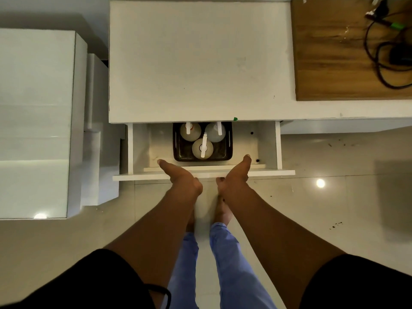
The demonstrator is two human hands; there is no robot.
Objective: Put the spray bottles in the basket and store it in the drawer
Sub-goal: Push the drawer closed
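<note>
Basket [229,150] with three spray bottles [202,148] sits in open drawer [278,148], rear half-hidden under table [200,63]. Left hand [178,172], right hand [237,172] over drawer front, fingers loose, empty.

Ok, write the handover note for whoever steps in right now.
Left hand: open, empty, over the drawer front.
Right hand: open, empty, over the same front edge.
Three spray bottles stand upright in the dark basket; the basket sits inside the open drawer, partly under the countertop.
Done: bottles loaded, basket placed in the drawer.
Left: push the drawer shut.
</note>
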